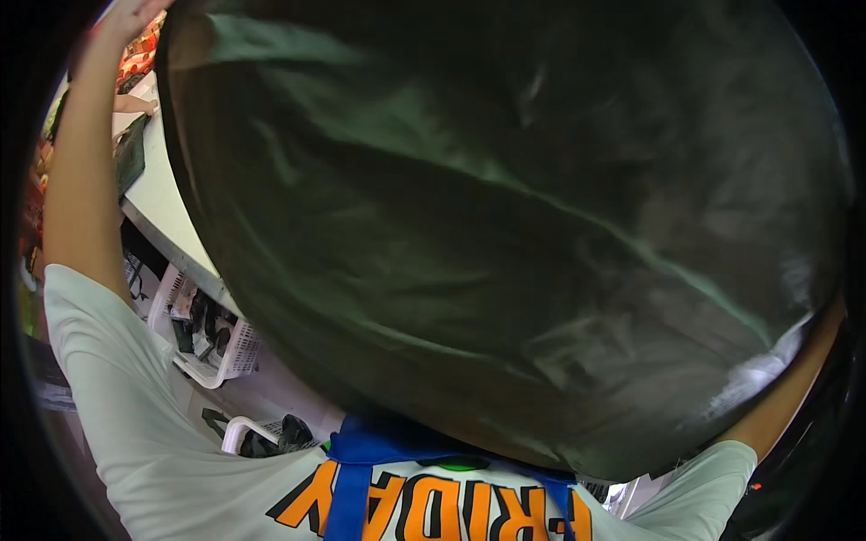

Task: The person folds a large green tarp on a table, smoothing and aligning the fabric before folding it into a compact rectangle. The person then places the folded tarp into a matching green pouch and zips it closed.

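Note:
A large dark green-black sheet of shiny, creased material (469, 252) spreads close in front of me and covers most of the view. It could be fabric or plastic; I cannot tell which. My left arm is raised along the left side, and my left hand (135, 13) is at the top beside the sheet's upper left edge. The picture's rim cuts off its fingers. On the right, my forearm (798, 383) reaches up behind the sheet's edge, which hides my right hand.
Behind the sheet stands a white table (171, 194). Another person's hand (135, 105) is over it, near a dark green piece (132, 155). Below are a white basket (236, 352) with dark items and a second white basket (236, 433). I wear a blue apron (397, 442).

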Motion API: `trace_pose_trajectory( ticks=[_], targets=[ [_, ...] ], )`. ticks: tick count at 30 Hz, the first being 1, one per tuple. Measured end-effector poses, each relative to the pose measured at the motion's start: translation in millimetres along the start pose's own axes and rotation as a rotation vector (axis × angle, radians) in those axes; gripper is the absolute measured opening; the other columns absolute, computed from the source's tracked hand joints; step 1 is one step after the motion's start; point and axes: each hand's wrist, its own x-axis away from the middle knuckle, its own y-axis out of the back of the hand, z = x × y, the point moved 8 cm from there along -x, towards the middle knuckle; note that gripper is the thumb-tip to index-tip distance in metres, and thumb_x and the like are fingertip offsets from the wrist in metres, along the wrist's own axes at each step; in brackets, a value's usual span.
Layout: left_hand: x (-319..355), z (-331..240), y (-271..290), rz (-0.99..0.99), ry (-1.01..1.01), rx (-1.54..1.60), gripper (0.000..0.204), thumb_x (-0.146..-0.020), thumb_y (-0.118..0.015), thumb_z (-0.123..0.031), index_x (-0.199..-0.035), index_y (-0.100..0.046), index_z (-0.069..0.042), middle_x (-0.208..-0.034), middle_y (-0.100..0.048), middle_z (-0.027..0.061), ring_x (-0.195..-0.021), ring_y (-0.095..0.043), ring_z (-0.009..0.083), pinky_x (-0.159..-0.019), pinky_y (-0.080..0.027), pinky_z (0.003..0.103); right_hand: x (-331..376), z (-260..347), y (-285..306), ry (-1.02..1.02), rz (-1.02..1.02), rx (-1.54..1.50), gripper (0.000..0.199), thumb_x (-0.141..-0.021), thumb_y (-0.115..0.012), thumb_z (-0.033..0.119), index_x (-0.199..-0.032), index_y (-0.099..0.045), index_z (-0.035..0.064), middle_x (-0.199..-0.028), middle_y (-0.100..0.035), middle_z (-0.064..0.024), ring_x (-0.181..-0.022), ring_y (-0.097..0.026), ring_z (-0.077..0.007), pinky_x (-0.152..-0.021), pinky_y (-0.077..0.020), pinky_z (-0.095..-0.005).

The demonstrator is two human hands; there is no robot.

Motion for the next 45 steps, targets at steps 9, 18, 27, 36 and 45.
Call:
trace_pose_trajectory(
  ticks=[9,18,27,36,45],
  targets=[
    [11.1,365.7,-286.6,0.538,0.266,-0.513,0.058,-0.092,-0.059,-0.034,-0.139,-0.042,-0.005,-0.134,-0.052,0.0146,-0.123,-0.051,0.0214,-0.103,-0.038,0.034,169.7,-86.9,-390.7,-0.003,1.173,0.466,0.051,-0.093,-0.057,0.03,-0.131,-0.051,-0.0044,-0.126,-0.059,-0.0145,-0.116,-0.053,-0.0223,-0.101,-0.0385,-0.0332],
    [223.0,490.6,24.8,0.14,0.814,-0.875,0.065,-0.091,-0.059,-0.043,-0.141,-0.041,-0.005,-0.135,-0.052,0.0133,-0.116,-0.053,0.025,-0.101,-0.039,0.038,414.5,-172.0,-217.1,-0.167,0.678,0.481,0.042,-0.097,-0.051,0.023,-0.132,-0.051,-0.0004,-0.132,-0.053,-0.0171,-0.123,-0.049,-0.0304,-0.105,-0.0341,-0.0373],
    [410.1,474.8,100.2,0.303,1.183,-0.481,0.026,-0.089,-0.064,-0.031,-0.104,-0.06,-0.009,-0.092,-0.06,-0.0023,-0.082,-0.054,0.0093,-0.074,-0.045,0.025,618.7,-294.7,-120.6,-1.369,0.295,-0.152,0.06,-0.079,-0.068,0.058,-0.114,-0.061,0.0107,-0.106,-0.063,-0.0013,-0.093,-0.054,-0.0151,-0.076,-0.0417,-0.032],
    [298.3,429.5,78.8,0.232,0.529,-0.518,0.077,-0.091,-0.061,-0.039,-0.143,-0.029,0.007,-0.147,-0.038,0.0192,-0.137,-0.035,0.0253,-0.113,-0.023,0.035,496.9,-283.9,-121.2,-0.931,0.139,-0.555,0.057,-0.09,-0.063,0.034,-0.134,-0.047,0.0016,-0.131,-0.054,-0.0151,-0.116,-0.054,-0.0316,-0.098,-0.045,-0.0426],
    [172.8,402.5,100.8,0.509,0.391,-0.912,0.024,-0.095,-0.056,-0.028,-0.086,-0.057,-0.006,-0.081,-0.054,-0.0049,-0.076,-0.047,0.0079,-0.075,-0.041,0.028,422.9,-166.8,-72.4,-0.415,0.823,0.701,0.056,-0.096,-0.049,0.042,-0.109,-0.06,-0.011,-0.103,-0.064,-0.0243,-0.091,-0.059,-0.0354,-0.085,-0.0434,-0.0419]
  ],
)
